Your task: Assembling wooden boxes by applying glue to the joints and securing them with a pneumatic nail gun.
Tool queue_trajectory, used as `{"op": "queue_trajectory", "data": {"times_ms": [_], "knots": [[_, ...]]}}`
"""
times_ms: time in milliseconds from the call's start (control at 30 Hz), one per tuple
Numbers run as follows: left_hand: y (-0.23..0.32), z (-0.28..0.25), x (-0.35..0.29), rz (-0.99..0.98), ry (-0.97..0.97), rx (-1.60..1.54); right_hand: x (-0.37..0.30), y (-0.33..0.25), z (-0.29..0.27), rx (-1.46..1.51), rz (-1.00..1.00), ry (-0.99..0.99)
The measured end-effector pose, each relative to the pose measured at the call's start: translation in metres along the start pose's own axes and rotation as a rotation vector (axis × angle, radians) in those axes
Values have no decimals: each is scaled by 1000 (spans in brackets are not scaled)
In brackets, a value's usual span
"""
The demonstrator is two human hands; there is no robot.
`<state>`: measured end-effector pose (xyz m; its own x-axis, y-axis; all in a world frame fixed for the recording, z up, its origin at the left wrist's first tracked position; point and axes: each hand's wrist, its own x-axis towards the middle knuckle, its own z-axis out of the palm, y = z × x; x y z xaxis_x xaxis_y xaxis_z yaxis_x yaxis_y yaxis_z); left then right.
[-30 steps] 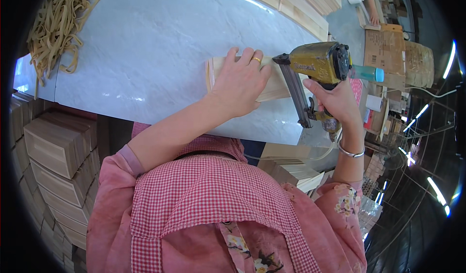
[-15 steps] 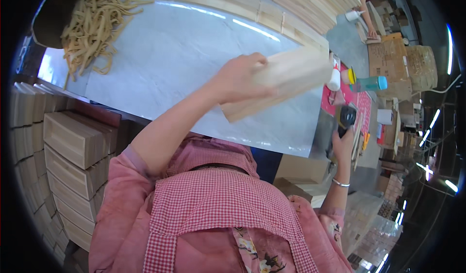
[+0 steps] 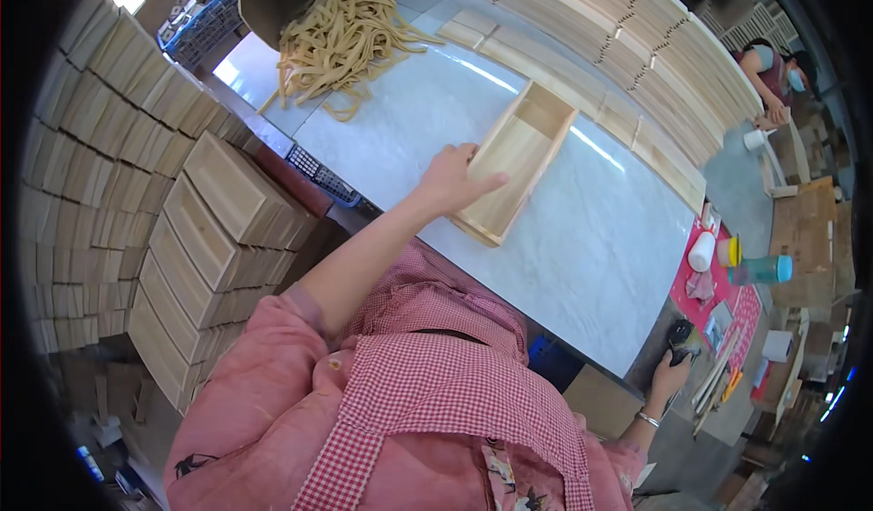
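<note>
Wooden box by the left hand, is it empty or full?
Empty. The wooden box has its open side towards us, showing a bare bottom with nothing on it.

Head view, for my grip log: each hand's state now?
Left hand: holding the wooden box by one side.
Right hand: closed on a black-ended tool.

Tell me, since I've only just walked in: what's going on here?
The person's left hand holds an open wooden box by one side, over the table; whether it rests there is hard to tell. The right hand grips a dark tool beside the table's right edge. Beige strips lie piled at the far left.
</note>
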<state>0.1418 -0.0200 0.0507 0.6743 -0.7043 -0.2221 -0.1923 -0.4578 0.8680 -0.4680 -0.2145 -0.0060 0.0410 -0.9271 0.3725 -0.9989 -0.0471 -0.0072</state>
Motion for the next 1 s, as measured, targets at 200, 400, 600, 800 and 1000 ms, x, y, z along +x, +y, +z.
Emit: {"op": "queue_trajectory", "data": {"times_ms": [200,400,600,800,1000], "knots": [[-9,-16,-7,99,61,33,9,-59,-53,100,18,116],[-29,-82,-59,207,402,-56,-3,-152,-38,385,-203,142],[-11,-242,-230,-127,1102,-76,4,-266,-23,574,-239,-31],[-136,-367,-450,-432,1621,238,-4,-311,-18,975,-350,-60],[-249,-390,-655,-742,1829,229,-17,-350,-17,982,-417,-248]]}}
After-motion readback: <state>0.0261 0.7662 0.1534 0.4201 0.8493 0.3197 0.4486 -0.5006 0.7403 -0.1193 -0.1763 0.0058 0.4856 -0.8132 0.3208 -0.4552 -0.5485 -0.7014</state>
